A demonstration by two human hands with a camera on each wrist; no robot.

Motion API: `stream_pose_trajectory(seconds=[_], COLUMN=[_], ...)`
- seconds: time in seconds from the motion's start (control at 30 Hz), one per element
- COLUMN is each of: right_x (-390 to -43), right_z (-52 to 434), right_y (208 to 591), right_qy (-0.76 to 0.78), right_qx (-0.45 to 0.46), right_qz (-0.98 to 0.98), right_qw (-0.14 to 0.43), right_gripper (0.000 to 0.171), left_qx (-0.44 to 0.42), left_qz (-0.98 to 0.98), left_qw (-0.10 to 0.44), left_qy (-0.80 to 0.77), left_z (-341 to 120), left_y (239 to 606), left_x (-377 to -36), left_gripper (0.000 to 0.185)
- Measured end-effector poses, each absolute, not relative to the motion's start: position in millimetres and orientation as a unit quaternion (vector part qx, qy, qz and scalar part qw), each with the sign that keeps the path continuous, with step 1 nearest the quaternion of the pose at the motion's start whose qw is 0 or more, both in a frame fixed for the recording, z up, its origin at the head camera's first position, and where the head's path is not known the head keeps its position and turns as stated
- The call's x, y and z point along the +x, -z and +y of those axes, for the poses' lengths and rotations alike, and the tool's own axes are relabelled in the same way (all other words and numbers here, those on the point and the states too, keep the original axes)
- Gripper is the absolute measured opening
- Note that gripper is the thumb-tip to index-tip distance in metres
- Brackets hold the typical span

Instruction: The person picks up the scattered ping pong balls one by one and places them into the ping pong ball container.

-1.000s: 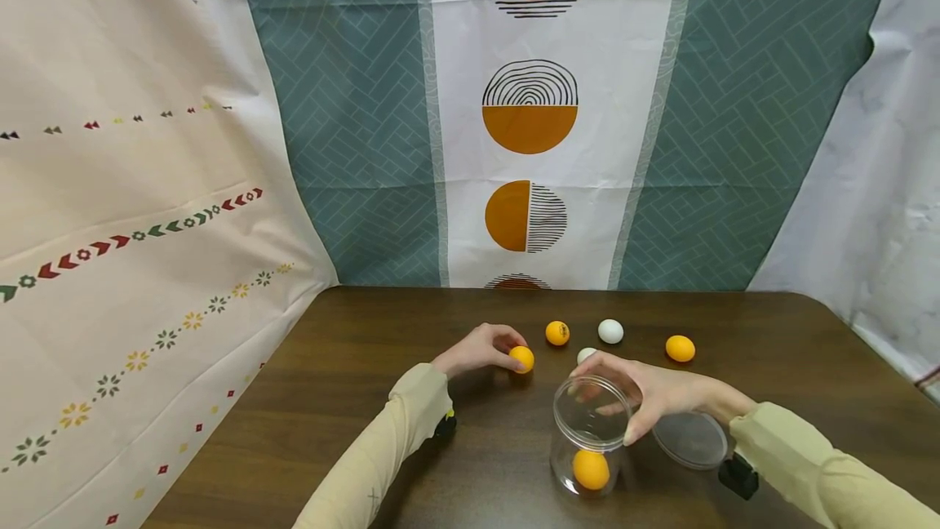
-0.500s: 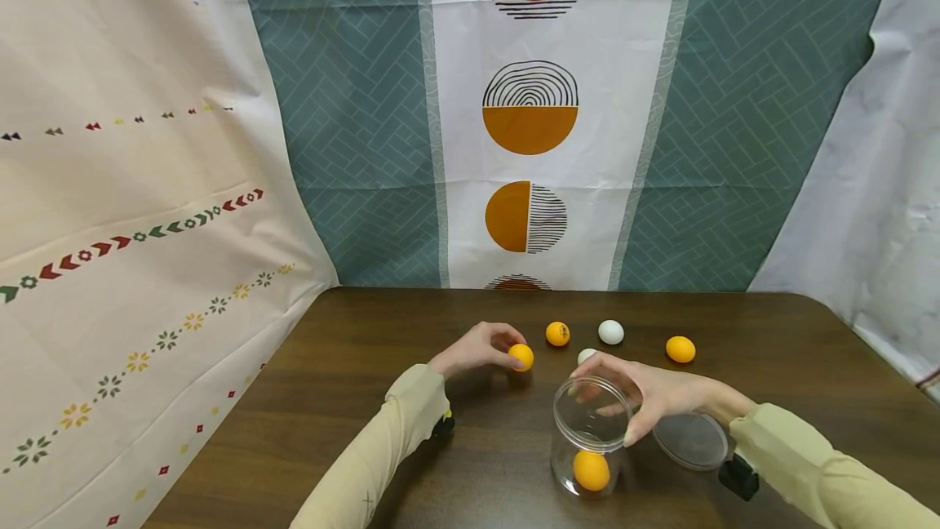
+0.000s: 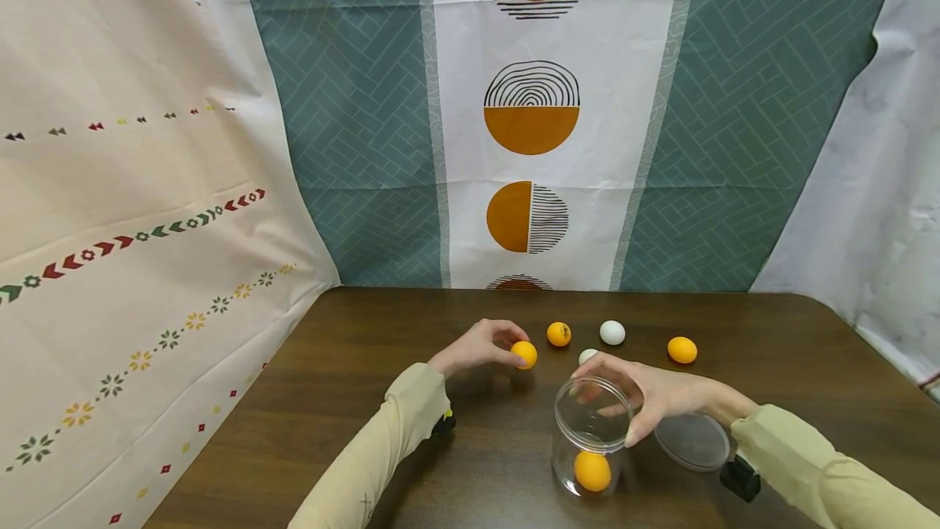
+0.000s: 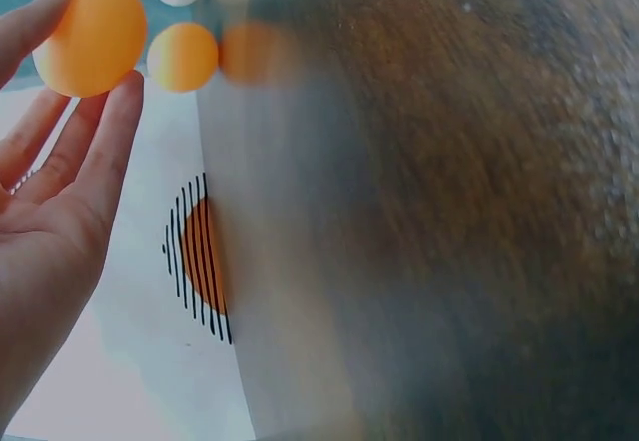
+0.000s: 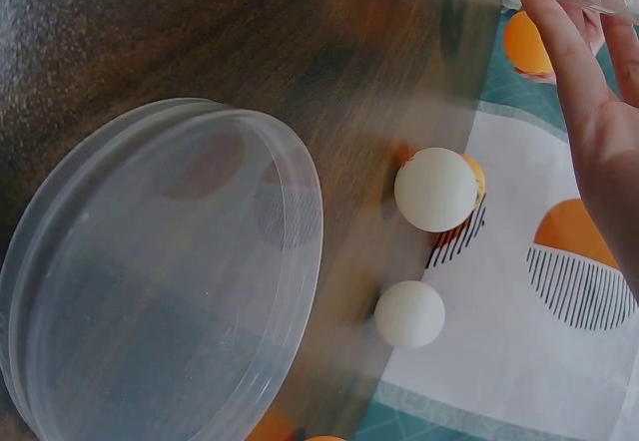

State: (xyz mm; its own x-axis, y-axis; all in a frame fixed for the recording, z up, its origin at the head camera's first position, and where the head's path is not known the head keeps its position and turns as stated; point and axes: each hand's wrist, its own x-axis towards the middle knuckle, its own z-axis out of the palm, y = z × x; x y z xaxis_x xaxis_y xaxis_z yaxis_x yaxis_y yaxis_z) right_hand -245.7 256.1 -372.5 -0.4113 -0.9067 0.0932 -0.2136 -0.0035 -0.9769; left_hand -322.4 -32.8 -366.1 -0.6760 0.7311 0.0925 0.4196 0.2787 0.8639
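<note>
Between thumb and fingers my left hand (image 3: 481, 347) pinches an orange ping-pong ball (image 3: 525, 355); the left wrist view shows that ball (image 4: 92, 38) at the fingertips, apart from the table. My right hand (image 3: 654, 394) grips the rim of a clear plastic jar (image 3: 561, 439), thumb on the near side and fingers on the far side. The jar stands upright and uncovered, with one orange ball (image 3: 591, 472) at its bottom. Just beyond the right hand sits a white ball (image 3: 588, 356), partly hidden in the head view but whole in the right wrist view (image 5: 436, 190).
The jar's clear lid (image 3: 693, 442) lies flat on the brown table (image 3: 352, 333), right of the jar under the right forearm. Farther back are another orange ball (image 3: 559, 334), a white ball (image 3: 613, 332) and an orange ball (image 3: 682, 350). A patterned curtain (image 3: 360, 145) hangs behind the table.
My left hand, with the orange ball pinched in it, shifts only very slightly. The right hand and the jar stay where they were.
</note>
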Motion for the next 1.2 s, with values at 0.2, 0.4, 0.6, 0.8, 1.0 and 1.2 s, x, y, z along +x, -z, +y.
stream_pose_trajectory(seconds=[0.2, 0.4, 0.6, 0.8, 1.0, 1.2], right_x=[-246.2, -246.0, -245.4, -246.0, -245.7, -245.8], right_z=[256.0, 255.7, 254.7, 255.8, 255.5, 256.5], right_y=[374.0, 374.6, 374.6, 373.9, 374.1, 374.1], right_qy=[0.555, 0.555, 0.556, 0.556, 0.556, 0.556], right_qx=[-0.443, -0.450, -0.461, -0.450, -0.457, -0.453], right_qz=[0.632, 0.629, 0.622, 0.627, 0.621, 0.624], right_qw=[0.311, 0.306, 0.303, 0.309, 0.310, 0.310], right_gripper=[0.073, 0.073, 0.073, 0.073, 0.072, 0.072], left_qx=[0.372, 0.373, 0.373, 0.363, 0.367, 0.366], left_qz=[0.779, 0.780, 0.776, 0.787, 0.785, 0.792], left_qw=[0.160, 0.154, 0.155, 0.146, 0.145, 0.140], left_qy=[-0.479, -0.479, -0.485, -0.477, -0.477, -0.467], left_z=[-33.6, -34.4, -33.7, -32.0, -30.9, -30.6], left_y=[365.8, 365.0, 371.8, 386.4, 386.4, 383.2], left_x=[-323.1, -323.9, -329.2, -340.5, -341.9, -341.8], left_gripper=[0.028, 0.028, 0.027, 0.027, 0.027, 0.026])
